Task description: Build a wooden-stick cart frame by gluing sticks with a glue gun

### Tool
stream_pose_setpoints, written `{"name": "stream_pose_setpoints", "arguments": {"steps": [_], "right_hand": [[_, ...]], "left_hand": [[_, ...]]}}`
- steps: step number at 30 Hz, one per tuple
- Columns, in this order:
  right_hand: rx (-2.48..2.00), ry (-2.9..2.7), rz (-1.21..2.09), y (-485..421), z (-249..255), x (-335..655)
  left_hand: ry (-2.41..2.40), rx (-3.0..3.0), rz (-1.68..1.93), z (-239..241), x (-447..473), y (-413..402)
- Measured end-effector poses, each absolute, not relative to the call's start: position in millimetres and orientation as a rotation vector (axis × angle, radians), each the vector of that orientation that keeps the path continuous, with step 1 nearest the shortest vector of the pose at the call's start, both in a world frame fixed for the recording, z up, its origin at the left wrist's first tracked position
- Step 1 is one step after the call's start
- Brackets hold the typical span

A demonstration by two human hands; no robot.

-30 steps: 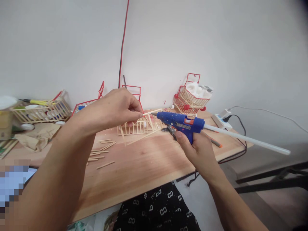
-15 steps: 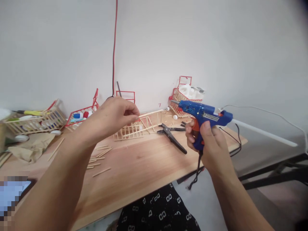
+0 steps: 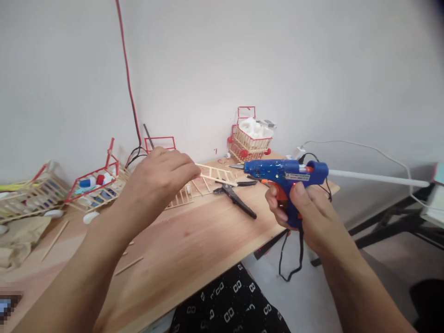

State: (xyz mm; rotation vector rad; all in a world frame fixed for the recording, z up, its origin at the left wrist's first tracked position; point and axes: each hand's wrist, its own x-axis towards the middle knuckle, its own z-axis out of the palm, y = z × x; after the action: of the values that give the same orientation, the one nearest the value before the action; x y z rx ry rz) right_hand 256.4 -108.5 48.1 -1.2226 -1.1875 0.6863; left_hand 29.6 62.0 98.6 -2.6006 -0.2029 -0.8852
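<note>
My left hand (image 3: 160, 178) is closed in a pinch on a thin wooden stick (image 3: 218, 180), held out over a half-built stick frame (image 3: 194, 187) on the wooden table (image 3: 194, 240). My right hand (image 3: 301, 212) grips a blue hot glue gun (image 3: 286, 173) by its handle, a finger on the orange trigger. The gun's nozzle points left, a short way right of the stick's free end. A long white glue stick (image 3: 378, 178) juts from the back of the gun.
Black pliers (image 3: 234, 198) lie on the table below the stick. Small red-and-wood carts stand along the wall: one (image 3: 250, 138) at the back right, others (image 3: 99, 185) at the left. Loose sticks (image 3: 128, 265) lie near the front. A red cable (image 3: 126, 78) hangs down the wall.
The glue gun has drawn back to the right, away from the stick's tip, and now sits level. My view has swung right, so the table's things have slid left.
</note>
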Motion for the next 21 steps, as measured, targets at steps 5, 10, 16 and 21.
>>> {"name": "stream_pose_setpoints", "arguments": {"steps": [5, 10, 16, 21], "right_hand": [[-1.366, -1.236, 0.656, -118, 51, 265], [-1.509, -1.318, 0.593, -116, 50, 262], [-1.550, -1.391, 0.503, -115, 57, 258], [-1.617, -1.408, 0.437, -115, 58, 257]], "left_hand": [[-0.034, -2.474, -0.986, 90, 37, 64], [0.057, -2.434, -1.079, 83, 43, 61], [0.113, -2.377, -1.101, 82, 48, 55], [0.152, -2.348, -1.120, 83, 49, 55]]}}
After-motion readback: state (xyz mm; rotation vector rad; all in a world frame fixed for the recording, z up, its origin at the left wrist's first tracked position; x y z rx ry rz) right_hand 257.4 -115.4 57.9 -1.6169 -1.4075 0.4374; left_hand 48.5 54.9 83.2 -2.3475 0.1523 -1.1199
